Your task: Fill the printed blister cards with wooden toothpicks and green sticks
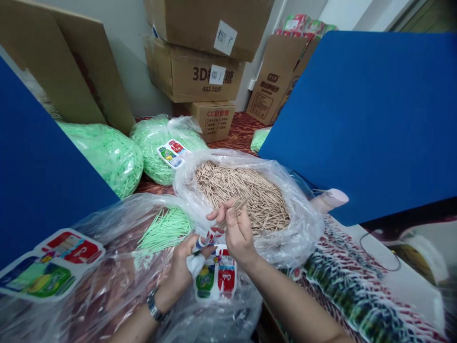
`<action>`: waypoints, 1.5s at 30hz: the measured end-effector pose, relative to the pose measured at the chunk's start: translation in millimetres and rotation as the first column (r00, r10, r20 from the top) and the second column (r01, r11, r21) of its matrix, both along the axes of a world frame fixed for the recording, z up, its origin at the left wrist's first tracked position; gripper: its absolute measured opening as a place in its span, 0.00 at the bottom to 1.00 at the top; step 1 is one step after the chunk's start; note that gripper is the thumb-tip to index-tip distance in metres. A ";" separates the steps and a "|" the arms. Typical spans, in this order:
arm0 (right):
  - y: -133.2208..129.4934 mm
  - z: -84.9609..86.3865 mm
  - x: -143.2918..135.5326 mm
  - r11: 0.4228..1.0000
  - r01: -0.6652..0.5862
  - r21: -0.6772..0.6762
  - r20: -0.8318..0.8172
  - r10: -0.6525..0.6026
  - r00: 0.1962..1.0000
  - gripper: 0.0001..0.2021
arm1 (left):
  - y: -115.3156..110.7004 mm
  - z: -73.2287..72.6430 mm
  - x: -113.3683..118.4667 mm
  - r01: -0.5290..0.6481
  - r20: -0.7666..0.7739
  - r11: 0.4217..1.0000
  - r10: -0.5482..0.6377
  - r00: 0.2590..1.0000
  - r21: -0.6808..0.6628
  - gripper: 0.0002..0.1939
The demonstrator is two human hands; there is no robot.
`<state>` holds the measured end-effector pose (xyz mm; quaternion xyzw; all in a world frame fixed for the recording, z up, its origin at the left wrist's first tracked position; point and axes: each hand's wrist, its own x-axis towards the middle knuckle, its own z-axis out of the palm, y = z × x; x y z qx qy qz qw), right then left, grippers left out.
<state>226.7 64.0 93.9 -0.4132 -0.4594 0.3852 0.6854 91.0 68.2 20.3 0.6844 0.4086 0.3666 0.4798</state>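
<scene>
My left hand (pixel 181 267), with a watch at the wrist, is closed around a crumpled printed packet (pixel 210 236) in white, red and blue. Just right of it, my right hand (pixel 240 234) pinches a few thin brown sticks (pixel 243 204) above an opened clear plastic bag (pixel 310 224). Many loose brown sticks (pixel 266 202) fill that bag. Below my hands lies a flat two-part packet (pixel 225 281) with red "Cola" and green halves. A pile of light green sticks (pixel 166 229) rests on clear plastic to the left of my hands.
Bags of green sticks (pixel 103 155) stand behind at left. Another two-part packet (pixel 53 264) lies at lower left. Rows of overlapping packets (pixel 357 286) cover the right side, near a pink cup (pixel 330 200). Blue panels (pixel 371 119) flank both sides; cardboard boxes (pixel 200 69) are stacked behind.
</scene>
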 end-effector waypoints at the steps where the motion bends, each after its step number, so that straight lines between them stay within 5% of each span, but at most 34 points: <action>1: -0.5 -1.5 -1.1 1.000 0.014 -0.009 0.036 -0.013 0.999 0.08 | 0.5 0.8 -0.3 -0.009 -0.007 1.000 0.009 1.000 0.025 0.06; 7: -8.0 -8.4 4.5 0.993 -0.069 -0.097 0.322 0.097 0.942 0.17 | 5.9 11.8 -6.1 -0.017 0.012 0.989 0.015 1.000 0.144 0.04; 12: -7.1 0.5 21.3 0.999 -0.026 0.037 0.454 0.007 0.891 0.25 | 8.0 22.0 -15.4 0.037 0.024 0.989 -0.041 0.999 0.145 0.03; 14: -5.2 6.7 22.1 0.995 -0.084 0.060 0.649 0.024 0.760 0.26 | 7.7 21.2 -19.2 0.051 0.007 0.988 -0.052 0.999 0.143 0.03; 16: -3.5 7.4 17.3 0.982 -0.185 0.045 0.837 0.065 0.544 0.26 | 6.3 16.8 -23.3 0.037 -0.018 0.986 -0.034 0.999 0.163 0.04; 19: -1.2 -6.9 3.9 0.980 -0.197 -0.020 0.940 0.085 0.330 0.19 | 0.4 7.2 -30.5 0.006 -0.044 0.986 0.002 0.999 0.169 0.07; 24: 4.7 -38.7 -9.4 0.970 -0.206 -0.125 0.893 0.201 0.403 0.15 | -15.8 -9.1 -45.0 -0.049 -0.043 0.996 0.052 0.998 0.071 0.08; 29: 11.5 -47.3 -10.4 0.915 -0.375 -0.149 0.845 0.315 0.432 0.17 | -24.4 -17.2 -60.3 -0.184 -0.028 0.983 0.184 0.983 -0.003 0.10; 35: 9.2 -50.4 -28.5 0.896 -0.445 -0.005 0.942 0.153 0.298 0.17 | -20.9 2.5 -74.3 0.090 -0.044 0.994 -0.093 0.995 -0.059 0.11; 38: 15.3 -36.9 -31.1 0.830 -0.549 -0.095 0.922 0.281 0.265 0.12 | -20.2 6.0 -79.8 0.063 -0.086 0.996 -0.068 0.994 -0.055 0.14; 40: 26.1 -26.0 -24.9 0.786 -0.590 -0.187 0.833 0.445 0.329 0.11 | -22.0 1.1 -82.8 0.014 -0.131 0.998 -0.021 0.991 -0.055 0.14; 43: 44.0 -17.2 -10.4 0.818 -0.532 -0.219 0.685 0.517 0.513 0.17 | -26.7 -12.9 -86.5 -0.063 -0.153 0.996 0.054 0.987 -0.058 0.15; 45: 50.3 -19.0 -4.8 0.812 -0.541 -0.218 0.699 0.517 0.494 0.21 | -29.3 -21.7 -88.4 -0.085 -0.121 0.993 0.074 0.990 -0.085 0.16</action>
